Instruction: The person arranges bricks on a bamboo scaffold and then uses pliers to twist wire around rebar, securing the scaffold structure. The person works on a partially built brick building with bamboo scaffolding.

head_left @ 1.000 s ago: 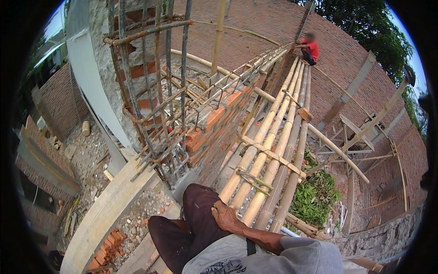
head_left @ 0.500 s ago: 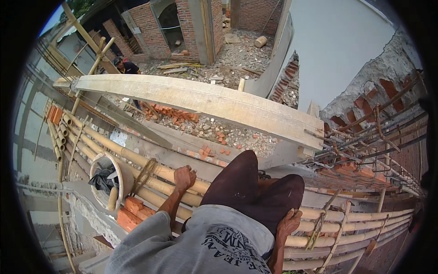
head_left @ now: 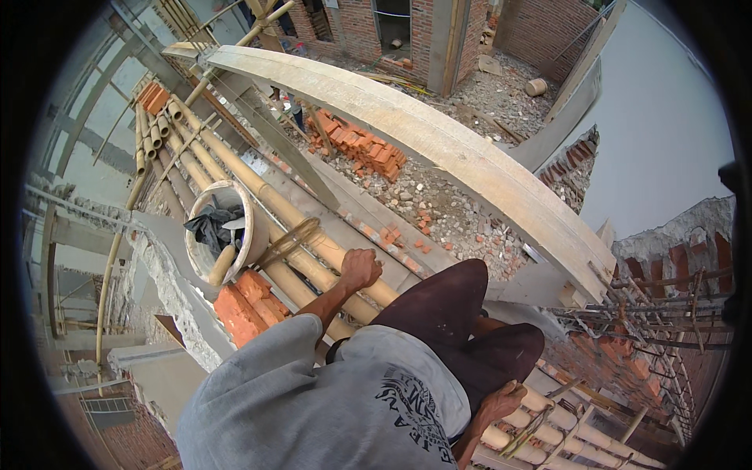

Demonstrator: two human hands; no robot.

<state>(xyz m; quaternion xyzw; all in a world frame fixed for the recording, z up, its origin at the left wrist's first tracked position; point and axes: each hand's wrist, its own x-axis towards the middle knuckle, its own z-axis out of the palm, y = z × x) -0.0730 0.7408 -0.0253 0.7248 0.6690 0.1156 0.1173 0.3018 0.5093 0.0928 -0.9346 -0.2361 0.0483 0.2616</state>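
Observation:
My left hand [head_left: 360,269] is closed in a fist over the bamboo poles [head_left: 313,270], beside my bent knee. What it holds, if anything, is hidden. Against my thigh, my right hand [head_left: 501,402] has its fingers curled, and I cannot make out anything in them. A whitish bucket [head_left: 252,235] stands on the poles to the left. Inside it lie a dark plastic bag [head_left: 210,227] and a tool with a rounded wooden handle [head_left: 222,265]. Several orange bricks [head_left: 243,313] sit between the bucket and my left arm.
A long pale curved beam [head_left: 423,125] crosses in front of me. Rusty rebar [head_left: 666,313] juts out at the right by a broken wall. Below lie a brick pile [head_left: 360,145] and rubble. More bricks [head_left: 153,97] rest at the platform's far left end.
The view has turned, so the bucket, poles and beam appear shifted and tilted. Both hands keep nearly the same pose. The person below is now mostly hidden by the beam.

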